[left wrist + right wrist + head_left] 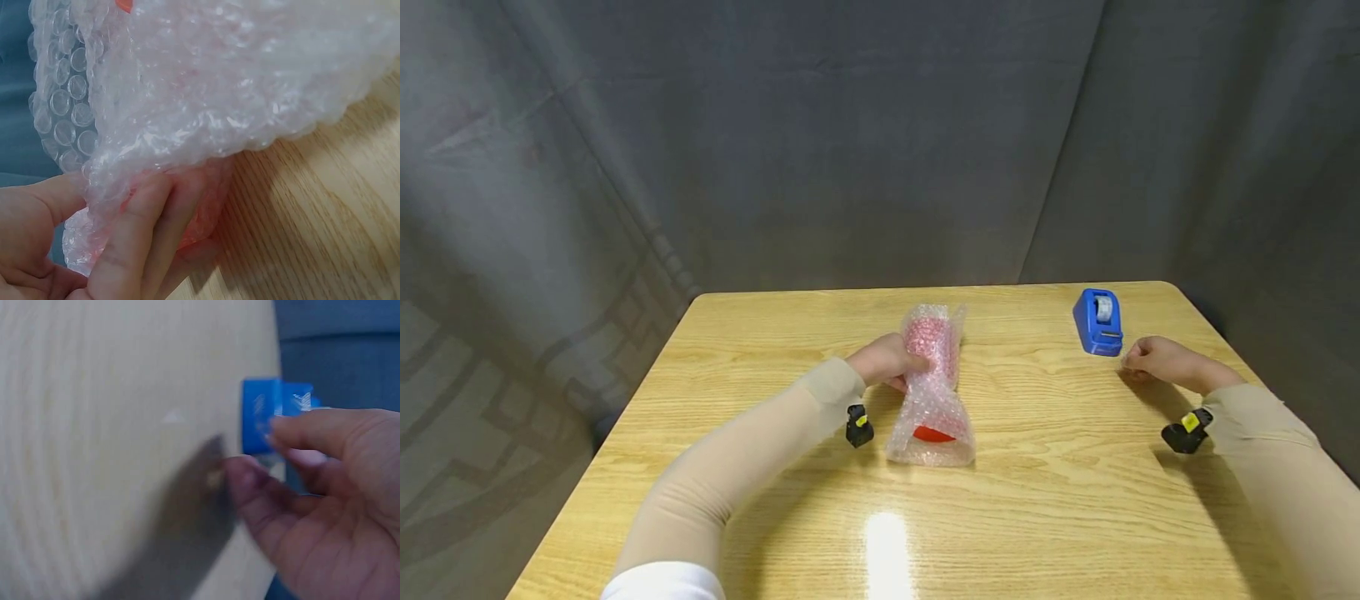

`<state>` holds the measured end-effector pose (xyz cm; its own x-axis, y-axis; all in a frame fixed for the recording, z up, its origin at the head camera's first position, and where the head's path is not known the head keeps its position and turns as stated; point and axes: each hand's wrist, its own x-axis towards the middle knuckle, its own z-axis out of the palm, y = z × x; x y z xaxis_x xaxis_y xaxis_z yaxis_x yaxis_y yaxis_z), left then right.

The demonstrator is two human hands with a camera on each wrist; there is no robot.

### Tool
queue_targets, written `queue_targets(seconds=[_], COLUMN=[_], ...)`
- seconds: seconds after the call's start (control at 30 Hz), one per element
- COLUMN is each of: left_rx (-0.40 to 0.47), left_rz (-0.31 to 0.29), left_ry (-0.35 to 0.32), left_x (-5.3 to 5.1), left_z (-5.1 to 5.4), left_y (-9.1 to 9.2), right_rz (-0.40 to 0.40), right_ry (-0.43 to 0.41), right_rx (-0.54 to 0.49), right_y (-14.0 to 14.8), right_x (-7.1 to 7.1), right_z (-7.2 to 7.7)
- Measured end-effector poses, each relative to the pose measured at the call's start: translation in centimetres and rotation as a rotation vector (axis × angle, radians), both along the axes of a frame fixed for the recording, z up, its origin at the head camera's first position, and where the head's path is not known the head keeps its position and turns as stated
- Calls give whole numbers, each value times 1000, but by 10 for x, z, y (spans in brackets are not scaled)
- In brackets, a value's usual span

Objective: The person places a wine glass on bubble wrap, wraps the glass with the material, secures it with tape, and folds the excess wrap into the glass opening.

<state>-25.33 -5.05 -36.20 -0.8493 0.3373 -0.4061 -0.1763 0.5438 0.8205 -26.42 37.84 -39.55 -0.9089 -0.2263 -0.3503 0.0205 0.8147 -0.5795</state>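
A red item lies inside a long bubble-wrapped bundle (929,400) in the middle of the table; the wrap hides its kind. My left hand (887,360) grips the bundle at its waist from the left. The left wrist view shows fingers and thumb around the bubble wrap (206,81). To the right, my right hand (1167,363) is just off the table, in front of a blue tape dispenser (1099,323). Its fingers are curled, and a small clear bit, seemingly tape, shows faintly at the fingertips. Blur in the right wrist view hides its outline.
The wooden table (760,358) carries the bundle and the dispenser, which stands near the back right corner. Grey curtains (865,150) hang behind and at both sides. A black wrist camera (1187,431) sits on the right forearm.
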Motion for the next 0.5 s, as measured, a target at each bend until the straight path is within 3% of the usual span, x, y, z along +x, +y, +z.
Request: queue_targets(seconds=[0.13, 0.23, 0.4, 0.5], left_rx=[-10, -22, -21, -9], left_rz=[2, 4, 7, 7], left_ry=[2, 4, -1, -8], left_x=[-1, -2, -1, 0], left_z=[0, -1, -1, 0], left_y=[0, 0, 1, 1], right_rz=[113, 167, 258, 331], right_ry=[-104, -113, -10, 96], right_rx=[-102, -170, -209, -220], right_y=[-22, -51, -107, -138], right_x=[3, 4, 6, 4], right_z=[12, 20, 32, 43])
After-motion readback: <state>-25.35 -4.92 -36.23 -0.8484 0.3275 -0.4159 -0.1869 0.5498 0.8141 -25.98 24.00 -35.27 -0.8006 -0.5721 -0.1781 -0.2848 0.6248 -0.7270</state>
